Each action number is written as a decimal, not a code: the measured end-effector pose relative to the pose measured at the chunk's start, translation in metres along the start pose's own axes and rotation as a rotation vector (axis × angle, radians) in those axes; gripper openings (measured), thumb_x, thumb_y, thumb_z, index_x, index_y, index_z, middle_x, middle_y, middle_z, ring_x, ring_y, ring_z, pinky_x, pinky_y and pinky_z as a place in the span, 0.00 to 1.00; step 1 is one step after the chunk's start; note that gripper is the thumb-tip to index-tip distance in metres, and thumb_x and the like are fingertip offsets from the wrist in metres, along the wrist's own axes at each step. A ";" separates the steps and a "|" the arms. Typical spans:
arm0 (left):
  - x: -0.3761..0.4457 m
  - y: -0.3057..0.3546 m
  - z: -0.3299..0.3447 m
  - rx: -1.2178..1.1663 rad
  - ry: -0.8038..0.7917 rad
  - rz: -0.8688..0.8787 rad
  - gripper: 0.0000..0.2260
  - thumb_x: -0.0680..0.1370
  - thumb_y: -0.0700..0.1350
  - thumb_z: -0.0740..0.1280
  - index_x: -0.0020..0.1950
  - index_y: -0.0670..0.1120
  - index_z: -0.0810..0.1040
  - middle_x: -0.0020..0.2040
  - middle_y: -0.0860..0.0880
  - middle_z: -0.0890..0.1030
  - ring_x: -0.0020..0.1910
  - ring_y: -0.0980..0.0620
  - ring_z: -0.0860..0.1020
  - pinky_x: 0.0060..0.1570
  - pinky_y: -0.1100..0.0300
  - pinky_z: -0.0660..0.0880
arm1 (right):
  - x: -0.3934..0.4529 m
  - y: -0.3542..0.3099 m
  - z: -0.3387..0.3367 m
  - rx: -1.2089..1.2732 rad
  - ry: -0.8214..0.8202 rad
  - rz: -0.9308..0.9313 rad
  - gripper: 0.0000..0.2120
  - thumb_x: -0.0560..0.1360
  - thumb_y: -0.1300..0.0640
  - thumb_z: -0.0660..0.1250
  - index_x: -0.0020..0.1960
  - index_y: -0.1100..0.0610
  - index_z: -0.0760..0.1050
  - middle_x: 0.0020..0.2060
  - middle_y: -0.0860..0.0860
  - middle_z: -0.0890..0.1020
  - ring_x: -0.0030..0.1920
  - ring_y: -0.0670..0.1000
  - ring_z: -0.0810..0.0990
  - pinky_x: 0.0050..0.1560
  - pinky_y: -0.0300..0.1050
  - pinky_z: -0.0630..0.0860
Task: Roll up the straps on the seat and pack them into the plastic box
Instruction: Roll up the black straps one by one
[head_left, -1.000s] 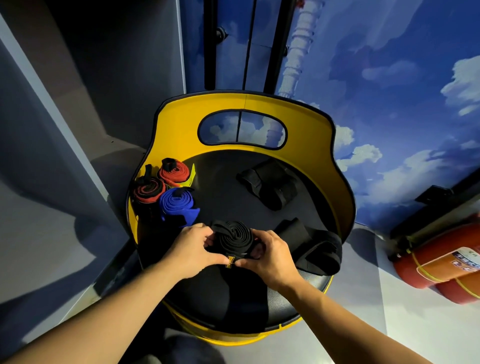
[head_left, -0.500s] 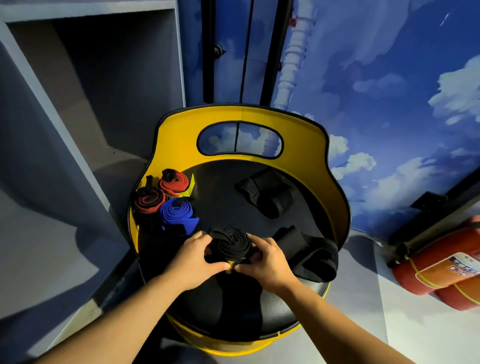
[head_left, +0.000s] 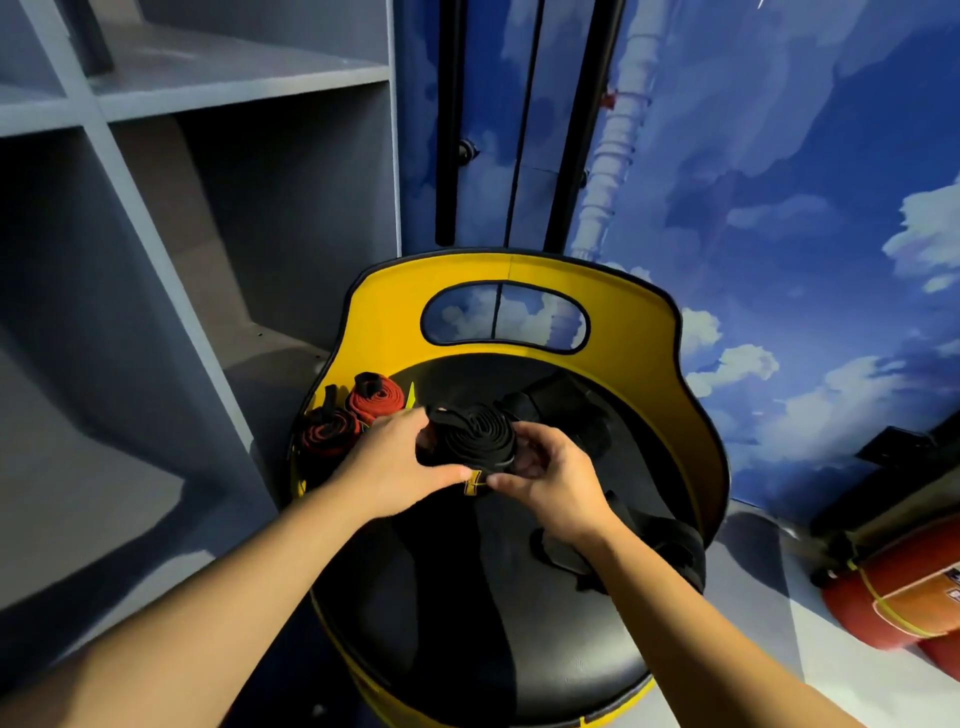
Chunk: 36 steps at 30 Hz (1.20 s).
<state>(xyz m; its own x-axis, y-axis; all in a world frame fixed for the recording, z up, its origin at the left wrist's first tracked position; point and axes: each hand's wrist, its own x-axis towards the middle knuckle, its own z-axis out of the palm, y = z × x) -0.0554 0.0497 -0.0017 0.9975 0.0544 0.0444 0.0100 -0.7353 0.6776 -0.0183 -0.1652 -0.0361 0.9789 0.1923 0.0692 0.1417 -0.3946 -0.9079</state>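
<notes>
Yellow-backed seat (head_left: 519, 623): left hand (head_left: 387, 462) and right hand (head_left: 550, 480) pinching rolled black strap (head_left: 475, 439); keep coil tight till boxed.

Rolled straps (head_left: 358, 415) on the seat (head_left: 467, 623) at left, shelving (head_left: 156, 234) further left, extinguisher (head_left: 898, 592) far right.
</notes>
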 end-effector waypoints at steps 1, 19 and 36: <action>0.010 0.001 -0.007 0.044 -0.008 -0.003 0.25 0.66 0.61 0.79 0.58 0.53 0.79 0.54 0.57 0.81 0.54 0.55 0.78 0.56 0.53 0.77 | 0.010 -0.003 0.001 -0.028 0.001 -0.018 0.32 0.64 0.61 0.83 0.64 0.53 0.76 0.51 0.52 0.84 0.50 0.54 0.84 0.55 0.46 0.81; 0.083 -0.062 -0.002 0.454 -0.046 -0.042 0.33 0.68 0.70 0.70 0.65 0.49 0.78 0.65 0.53 0.72 0.66 0.50 0.69 0.68 0.52 0.63 | 0.085 0.030 0.070 -0.325 -0.124 -0.064 0.32 0.66 0.55 0.81 0.67 0.56 0.75 0.56 0.51 0.78 0.50 0.44 0.76 0.53 0.34 0.71; 0.073 -0.063 0.006 0.404 0.024 -0.068 0.28 0.71 0.67 0.70 0.61 0.48 0.79 0.63 0.50 0.76 0.63 0.46 0.71 0.64 0.50 0.68 | 0.073 0.030 0.083 -0.341 -0.115 -0.042 0.29 0.68 0.49 0.79 0.67 0.53 0.76 0.51 0.46 0.76 0.51 0.45 0.76 0.53 0.36 0.72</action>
<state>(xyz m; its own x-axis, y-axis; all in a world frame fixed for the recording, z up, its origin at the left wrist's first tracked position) 0.0170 0.0956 -0.0456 0.9918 0.1241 0.0297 0.1070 -0.9355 0.3367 0.0453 -0.0884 -0.0923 0.9508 0.3074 0.0391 0.2419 -0.6574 -0.7136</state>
